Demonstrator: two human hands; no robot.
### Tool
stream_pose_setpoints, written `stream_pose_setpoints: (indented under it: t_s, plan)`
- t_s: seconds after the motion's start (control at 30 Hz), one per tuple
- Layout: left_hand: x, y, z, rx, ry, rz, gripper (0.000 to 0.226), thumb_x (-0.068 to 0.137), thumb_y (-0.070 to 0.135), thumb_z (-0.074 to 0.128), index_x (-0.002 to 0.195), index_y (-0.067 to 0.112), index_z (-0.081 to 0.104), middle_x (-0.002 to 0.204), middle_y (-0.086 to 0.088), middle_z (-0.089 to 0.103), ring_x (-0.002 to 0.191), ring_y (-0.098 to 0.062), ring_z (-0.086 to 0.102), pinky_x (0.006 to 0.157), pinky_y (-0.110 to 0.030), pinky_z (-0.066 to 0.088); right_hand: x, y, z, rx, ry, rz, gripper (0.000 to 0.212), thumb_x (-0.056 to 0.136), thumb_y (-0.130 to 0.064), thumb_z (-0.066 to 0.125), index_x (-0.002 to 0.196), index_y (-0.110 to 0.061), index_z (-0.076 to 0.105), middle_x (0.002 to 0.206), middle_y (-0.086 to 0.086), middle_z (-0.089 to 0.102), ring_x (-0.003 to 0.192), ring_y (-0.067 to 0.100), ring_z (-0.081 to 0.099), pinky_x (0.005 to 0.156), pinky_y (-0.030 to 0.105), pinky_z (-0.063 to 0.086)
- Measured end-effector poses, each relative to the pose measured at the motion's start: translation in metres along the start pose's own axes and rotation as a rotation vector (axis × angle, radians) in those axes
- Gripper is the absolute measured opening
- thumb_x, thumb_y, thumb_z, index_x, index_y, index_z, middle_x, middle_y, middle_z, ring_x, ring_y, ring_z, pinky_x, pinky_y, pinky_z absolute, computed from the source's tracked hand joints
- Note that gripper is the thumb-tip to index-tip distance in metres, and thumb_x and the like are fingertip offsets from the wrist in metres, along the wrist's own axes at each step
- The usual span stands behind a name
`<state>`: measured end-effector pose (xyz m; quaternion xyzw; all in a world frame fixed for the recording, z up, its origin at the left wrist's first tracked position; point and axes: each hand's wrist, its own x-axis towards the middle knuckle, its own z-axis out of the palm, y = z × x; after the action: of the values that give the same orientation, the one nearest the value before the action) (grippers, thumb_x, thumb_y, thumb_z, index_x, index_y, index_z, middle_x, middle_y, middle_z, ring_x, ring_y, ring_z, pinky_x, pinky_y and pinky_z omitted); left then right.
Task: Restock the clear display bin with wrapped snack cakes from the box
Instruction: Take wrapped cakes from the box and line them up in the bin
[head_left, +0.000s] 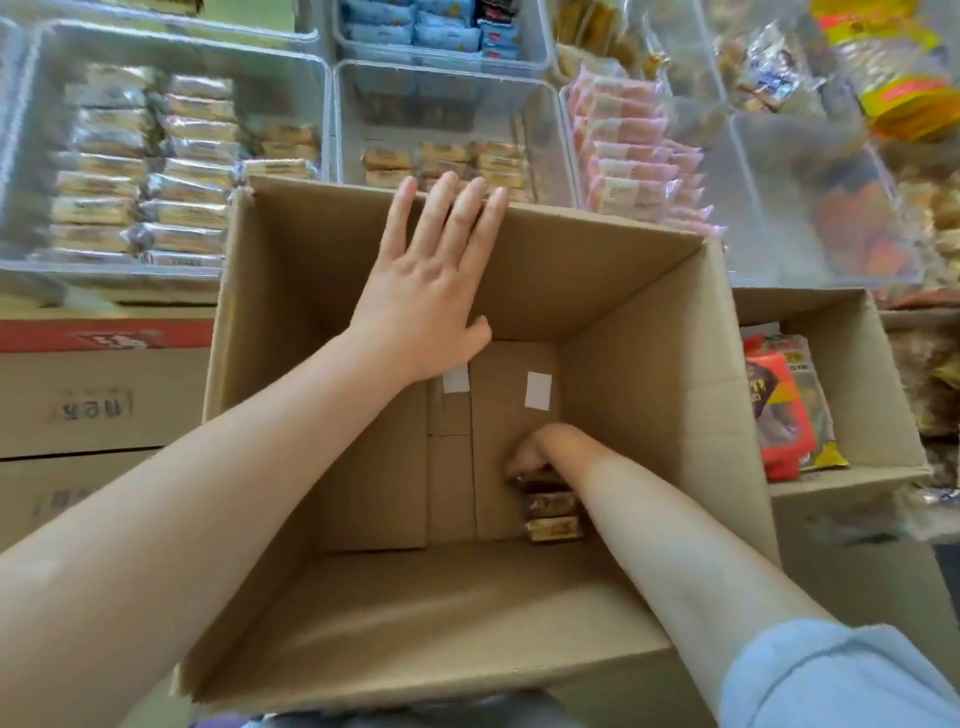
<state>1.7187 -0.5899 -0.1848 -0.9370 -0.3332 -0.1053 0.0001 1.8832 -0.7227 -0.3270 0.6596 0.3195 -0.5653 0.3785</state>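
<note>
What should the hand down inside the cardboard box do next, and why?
Probably lift out. The right hand is at the box bottom, fingers curled onto the top of the last few snack cakes. The left hand is flat against the far wall, steadying it. The clear bin just beyond has room for more.

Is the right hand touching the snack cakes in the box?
Touching: the head view shows the right hand with fingers curled onto the top of the snack cakes.
</note>
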Motion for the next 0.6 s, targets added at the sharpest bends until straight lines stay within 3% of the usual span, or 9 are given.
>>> stream_pose_setpoints:
  t_s: [0.1, 0.23, 0.3, 0.37, 0.43, 0.5, 0.6]
  plan:
    - [-0.001, -0.003, -0.005, -0.070, -0.023, 0.014, 0.097, 0.090, 0.050, 0.057, 0.163, 0.013, 0.005, 0.169, -0.011, 0.013, 0.157, -0.031, 0.004, 0.126, -0.054, -0.005, -0.023, -0.007, -0.028, 0.272, 0.009, -0.176, 0.058, 0.092, -0.066, 0.053, 0.131, -0.023, 0.055, 0.127, 0.006, 0.060, 0.105, 0.024, 0.061, 0.081, 0.034, 0.051]
    - [-0.002, -0.008, -0.025, -0.350, -0.031, -0.014, 0.075, 0.099, 0.051, 0.051, 0.161, 0.020, 0.021, 0.168, -0.002, 0.021, 0.157, -0.020, 0.006, 0.127, -0.044, -0.006, -0.106, -0.015, -0.056, 0.641, 0.054, -0.624, 0.058, 0.096, -0.066, 0.046, 0.137, -0.025, 0.054, 0.120, 0.008, 0.071, 0.095, 0.023, 0.070, 0.071, 0.030, 0.047]
    - [-0.005, -0.012, -0.043, -0.598, -0.013, -0.083, 0.066, 0.100, 0.052, 0.052, 0.156, 0.024, 0.034, 0.165, 0.002, 0.029, 0.155, -0.016, 0.014, 0.127, -0.039, 0.007, -0.153, -0.016, -0.065, 0.738, 0.096, -0.856, 0.060, 0.096, -0.067, 0.042, 0.139, -0.025, 0.052, 0.126, 0.009, 0.068, 0.101, 0.028, 0.068, 0.075, 0.033, 0.048]
    - [-0.012, -0.019, -0.062, -0.778, 0.020, -0.112, 0.067, 0.093, 0.059, 0.058, 0.150, 0.026, 0.044, 0.156, 0.003, 0.041, 0.144, -0.014, 0.034, 0.116, -0.031, 0.031, -0.192, -0.020, -0.072, 0.828, 0.146, -1.045, 0.056, 0.102, -0.060, 0.036, 0.140, -0.021, 0.052, 0.123, 0.014, 0.064, 0.097, 0.030, 0.066, 0.077, 0.039, 0.047]
    - [-0.019, -0.030, -0.080, -0.830, 0.095, -0.100, 0.070, 0.087, 0.062, 0.061, 0.145, 0.024, 0.050, 0.137, 0.003, 0.054, 0.119, -0.009, 0.053, 0.097, -0.022, 0.046, -0.225, -0.030, -0.079, 0.876, 0.201, -1.166, 0.060, 0.106, -0.057, 0.024, 0.143, -0.016, 0.049, 0.115, 0.012, 0.064, 0.092, 0.026, 0.063, 0.076, 0.039, 0.048]
    - [-0.021, -0.049, -0.094, -0.921, 0.188, -0.162, 0.057, 0.090, 0.048, 0.069, 0.137, 0.021, 0.055, 0.114, 0.008, 0.061, 0.092, -0.006, 0.062, 0.076, -0.017, 0.054, -0.254, -0.046, -0.088, 0.827, 0.244, -1.247, 0.071, 0.102, -0.061, 0.018, 0.145, -0.012, 0.046, 0.113, 0.012, 0.064, 0.091, 0.026, 0.060, 0.072, 0.036, 0.047]
    - [-0.018, -0.088, -0.105, -1.128, 0.255, -0.300, 0.049, 0.093, 0.029, 0.073, 0.138, 0.020, 0.055, 0.104, 0.010, 0.065, 0.088, -0.010, 0.066, 0.073, -0.027, 0.058, -0.281, -0.080, -0.104, 0.712, 0.453, -1.246, 0.060, 0.100, -0.052, 0.040, 0.140, -0.009, 0.048, 0.116, 0.016, 0.065, 0.090, 0.033, 0.060, 0.065, 0.033, 0.046]
